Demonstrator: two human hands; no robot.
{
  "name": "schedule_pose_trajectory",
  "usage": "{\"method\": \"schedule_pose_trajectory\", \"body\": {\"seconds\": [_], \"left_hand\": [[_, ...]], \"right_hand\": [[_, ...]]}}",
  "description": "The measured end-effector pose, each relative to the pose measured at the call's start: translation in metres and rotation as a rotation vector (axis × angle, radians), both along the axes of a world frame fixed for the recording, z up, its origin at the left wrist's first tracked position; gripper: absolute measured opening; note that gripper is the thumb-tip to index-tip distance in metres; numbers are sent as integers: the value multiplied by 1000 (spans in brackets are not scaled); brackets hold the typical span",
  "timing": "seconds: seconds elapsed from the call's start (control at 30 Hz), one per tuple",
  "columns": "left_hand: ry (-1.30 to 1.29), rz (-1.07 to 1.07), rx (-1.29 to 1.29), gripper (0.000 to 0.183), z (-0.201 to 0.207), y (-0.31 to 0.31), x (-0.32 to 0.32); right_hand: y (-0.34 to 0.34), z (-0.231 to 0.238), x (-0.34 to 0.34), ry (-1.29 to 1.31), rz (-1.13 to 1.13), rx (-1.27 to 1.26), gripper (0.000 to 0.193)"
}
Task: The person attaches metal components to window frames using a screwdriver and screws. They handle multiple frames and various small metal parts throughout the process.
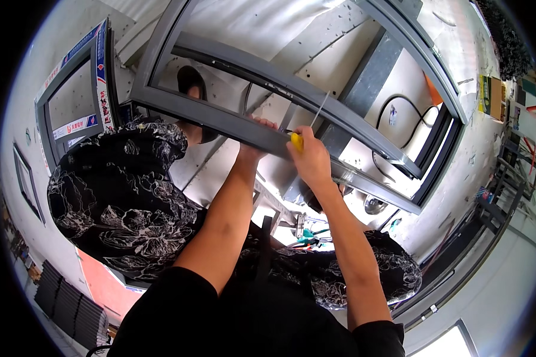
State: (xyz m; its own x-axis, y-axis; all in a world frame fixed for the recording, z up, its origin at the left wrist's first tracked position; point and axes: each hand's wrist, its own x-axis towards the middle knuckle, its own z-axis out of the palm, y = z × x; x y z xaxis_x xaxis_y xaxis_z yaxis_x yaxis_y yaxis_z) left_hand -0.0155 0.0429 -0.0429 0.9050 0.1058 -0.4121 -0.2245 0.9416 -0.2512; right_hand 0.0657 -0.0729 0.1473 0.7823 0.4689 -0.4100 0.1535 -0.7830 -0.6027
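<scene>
A large grey metal window frame (pixel 220 121) lies tilted across the space before me, its near bar running from upper left to lower right. My left hand (pixel 255 149) reaches under this bar, with its fingertips showing over the far side; the bar hides the rest of the fingers. Just to the right, my right hand (pixel 311 156) is closed on a yellow-handled screwdriver (pixel 296 141) at the near bar. A thin metal shaft points up and away from that hand, across the inner grey bar (pixel 268 80).
A smaller grey frame with printed tape (pixel 103 77) leans at the left. A grey beam (pixel 363 89) passes beneath the big frame. Hand tools (pixel 308 239) lie below, between my legs. A black cable (pixel 393 98) loops at the right, and metal profiles (pixel 488 220) line the far right.
</scene>
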Motion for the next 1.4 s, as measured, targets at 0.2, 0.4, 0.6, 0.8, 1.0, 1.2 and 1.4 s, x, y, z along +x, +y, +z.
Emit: {"method": "schedule_pose_trajectory", "body": {"seconds": [0.2,0.4,0.6,0.8,1.0,1.2,1.4], "left_hand": [[-41,5,39,32,2,1,2],[42,-2,-27,29,9,2,2],[100,23,60,37,-17,-10,-8],[208,-60,150,42,-84,12,-49],[371,-126,110,47,-54,12,-27],[507,-266,144,46,-43,40,-36],[1106,-439,288,46,0,45,-44]], "right_hand": [[0,1,0,-30,12,6,31],[2,-1,-2,-92,19,14,28],[-11,-5,-5,-176,76,26,27],[-63,92,25,-279,489,-191,17],[-238,257,65,-919,20,-293,23],[-423,169,-1,-762,-852,-234,16],[-487,-52,-100,-305,-1132,-513,15]]}}
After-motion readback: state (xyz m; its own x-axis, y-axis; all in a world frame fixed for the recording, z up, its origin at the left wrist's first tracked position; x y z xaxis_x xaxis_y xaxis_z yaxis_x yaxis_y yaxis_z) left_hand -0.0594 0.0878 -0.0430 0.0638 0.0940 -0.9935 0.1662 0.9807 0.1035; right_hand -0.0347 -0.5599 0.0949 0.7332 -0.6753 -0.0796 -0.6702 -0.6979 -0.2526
